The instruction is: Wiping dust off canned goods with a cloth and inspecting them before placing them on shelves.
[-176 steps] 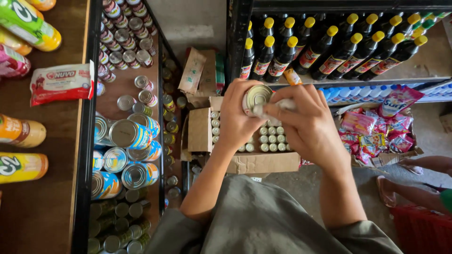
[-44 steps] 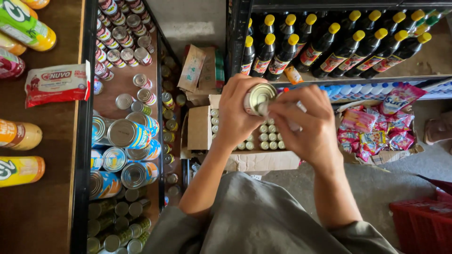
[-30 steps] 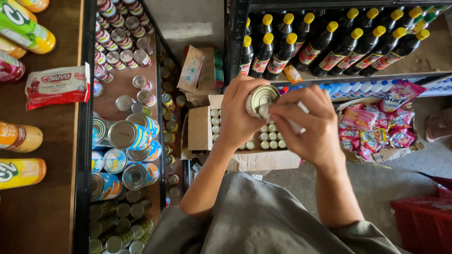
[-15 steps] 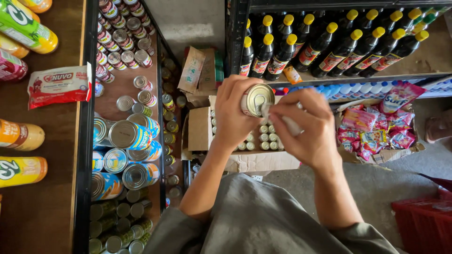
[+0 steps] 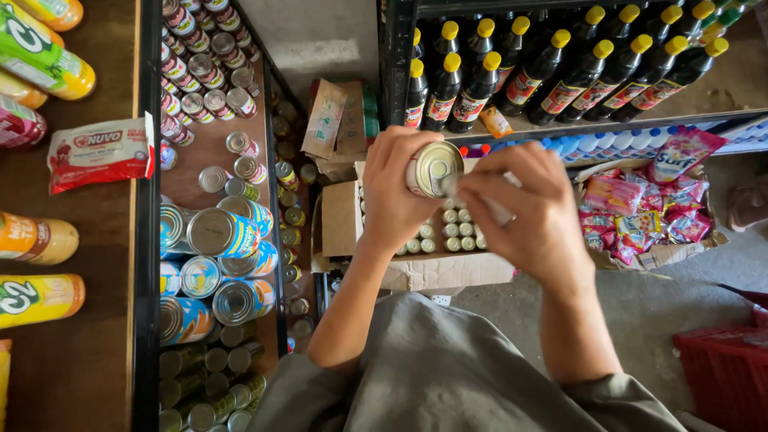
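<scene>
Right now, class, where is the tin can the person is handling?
In the head view the can sits upper centre, gripped in the left hand, the right hand touching its top, above the open box.

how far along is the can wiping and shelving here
Done: many cans already sit on the shelf at left. In hand: the left hand holds a pull-tab can while the right hand presses something white on its lid. Left: the open carton holds more small cans.

Left shelf (image 5: 212, 152): on your left, rows of tins (image 5: 220, 234), upright and on their sides.
Upper shelf (image 5: 744, 76): dark bottles (image 5: 560, 72) with yellow caps.
Floor (image 5: 664, 304): open carton (image 5: 416, 268) of small cans; box of sachets (image 5: 640, 216); red crate (image 5: 732, 368).
</scene>
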